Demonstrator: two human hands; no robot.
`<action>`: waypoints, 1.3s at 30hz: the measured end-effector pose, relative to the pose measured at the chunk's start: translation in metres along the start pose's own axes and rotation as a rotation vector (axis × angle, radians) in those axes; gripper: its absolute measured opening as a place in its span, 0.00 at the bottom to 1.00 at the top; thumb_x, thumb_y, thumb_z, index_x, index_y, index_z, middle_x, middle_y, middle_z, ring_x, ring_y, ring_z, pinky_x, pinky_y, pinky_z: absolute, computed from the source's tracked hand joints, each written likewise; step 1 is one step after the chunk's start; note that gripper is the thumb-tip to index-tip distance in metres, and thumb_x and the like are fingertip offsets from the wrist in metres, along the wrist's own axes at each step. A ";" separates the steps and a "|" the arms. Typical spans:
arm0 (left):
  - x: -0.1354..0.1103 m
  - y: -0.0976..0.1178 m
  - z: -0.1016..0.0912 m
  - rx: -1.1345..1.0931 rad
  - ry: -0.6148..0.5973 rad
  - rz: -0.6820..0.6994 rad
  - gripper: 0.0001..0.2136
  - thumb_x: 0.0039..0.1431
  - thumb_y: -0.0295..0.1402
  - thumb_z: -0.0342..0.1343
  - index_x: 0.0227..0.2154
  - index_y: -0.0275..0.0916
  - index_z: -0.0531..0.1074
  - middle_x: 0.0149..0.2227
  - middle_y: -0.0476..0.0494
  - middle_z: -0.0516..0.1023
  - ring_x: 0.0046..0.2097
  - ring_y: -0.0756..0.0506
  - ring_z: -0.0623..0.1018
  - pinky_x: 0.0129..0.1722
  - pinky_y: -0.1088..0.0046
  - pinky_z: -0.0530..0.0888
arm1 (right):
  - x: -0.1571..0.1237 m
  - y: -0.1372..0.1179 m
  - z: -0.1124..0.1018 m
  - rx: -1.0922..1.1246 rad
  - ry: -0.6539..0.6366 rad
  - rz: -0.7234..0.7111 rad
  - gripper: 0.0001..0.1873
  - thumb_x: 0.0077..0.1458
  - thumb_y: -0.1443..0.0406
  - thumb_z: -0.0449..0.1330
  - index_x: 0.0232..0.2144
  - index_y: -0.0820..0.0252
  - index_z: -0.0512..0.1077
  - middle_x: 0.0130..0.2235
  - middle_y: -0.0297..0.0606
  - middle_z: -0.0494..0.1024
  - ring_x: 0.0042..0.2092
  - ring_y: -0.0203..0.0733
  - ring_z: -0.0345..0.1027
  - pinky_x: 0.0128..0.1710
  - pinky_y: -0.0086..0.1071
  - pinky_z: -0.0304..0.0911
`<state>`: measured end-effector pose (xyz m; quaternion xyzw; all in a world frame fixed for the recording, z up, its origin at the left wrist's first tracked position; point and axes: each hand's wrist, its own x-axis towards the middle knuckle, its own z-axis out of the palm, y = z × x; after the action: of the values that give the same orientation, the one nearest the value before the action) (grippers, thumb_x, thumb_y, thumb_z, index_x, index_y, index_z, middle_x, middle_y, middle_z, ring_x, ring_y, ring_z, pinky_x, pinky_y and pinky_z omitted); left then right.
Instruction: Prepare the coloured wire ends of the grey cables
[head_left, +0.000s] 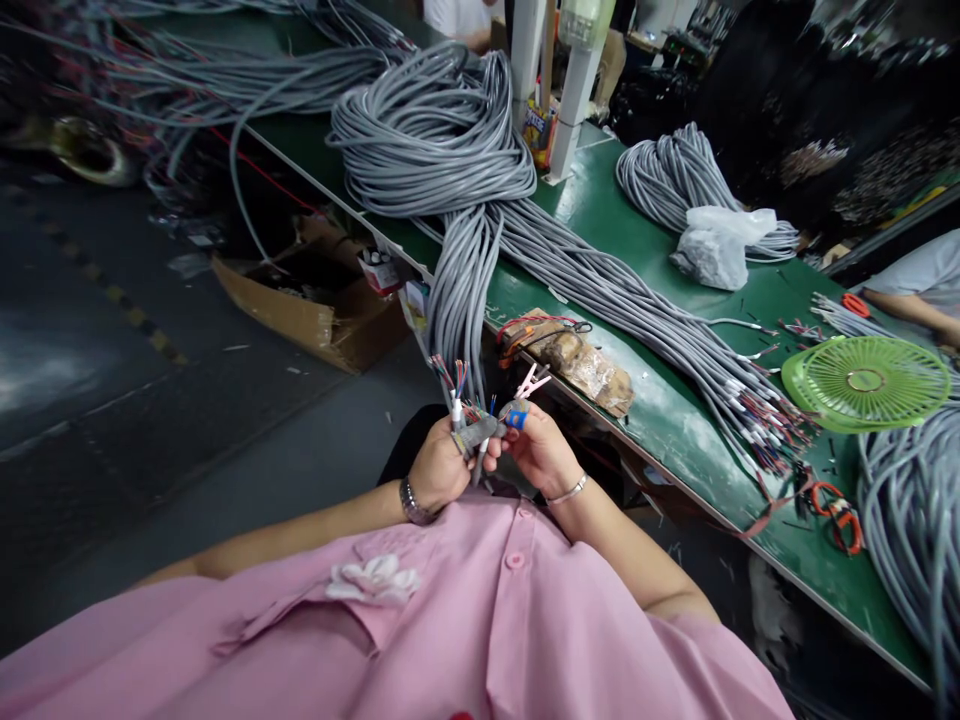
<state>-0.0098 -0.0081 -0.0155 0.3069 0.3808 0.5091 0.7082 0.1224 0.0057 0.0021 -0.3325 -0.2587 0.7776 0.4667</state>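
Observation:
My left hand (437, 467), with a watch on the wrist, is closed around the ends of several grey cables (459, 300) that hang down from the green bench. Thin coloured wires (454, 377) stick up from the stripped cable ends above my fingers. My right hand (534, 447), with a bracelet on the wrist and blue tape on a fingertip, is closed on a small pink-handled cutter (529, 383) held at the cable ends. Both hands sit close together in front of my pink shirt.
A green bench (675, 420) carries large grey cable coils (442, 130), a plastic bag (716, 245), a green fan (866, 380), orange-handled pliers (836, 510) and a brown wrapped block (581, 362). A cardboard box (315, 300) lies on the floor. Another person's arm (911, 300) rests at right.

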 end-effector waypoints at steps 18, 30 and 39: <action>0.004 0.001 -0.003 0.090 -0.006 -0.065 0.08 0.52 0.35 0.60 0.26 0.36 0.69 0.19 0.48 0.74 0.17 0.52 0.70 0.14 0.78 0.55 | -0.004 0.001 0.001 -0.184 0.145 -0.222 0.06 0.45 0.68 0.60 0.27 0.58 0.65 0.20 0.26 0.67 0.20 0.31 0.62 0.22 0.25 0.57; 0.009 0.001 -0.004 0.031 -0.031 -0.067 0.10 0.52 0.37 0.60 0.25 0.35 0.70 0.20 0.48 0.74 0.17 0.53 0.69 0.15 0.78 0.55 | 0.001 0.005 -0.002 -0.025 0.012 -0.101 0.10 0.48 0.63 0.61 0.28 0.57 0.62 0.19 0.25 0.65 0.20 0.35 0.65 0.22 0.28 0.63; 0.009 -0.002 -0.004 0.083 -0.065 -0.126 0.10 0.51 0.37 0.60 0.31 0.34 0.73 0.20 0.47 0.75 0.16 0.53 0.69 0.14 0.79 0.55 | -0.003 0.005 -0.002 -0.029 0.044 -0.148 0.13 0.45 0.65 0.64 0.32 0.55 0.63 0.23 0.24 0.68 0.18 0.34 0.64 0.20 0.31 0.66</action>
<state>-0.0110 -0.0002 -0.0209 0.3277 0.3969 0.4369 0.7377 0.1221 0.0009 -0.0020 -0.3363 -0.2835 0.7297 0.5236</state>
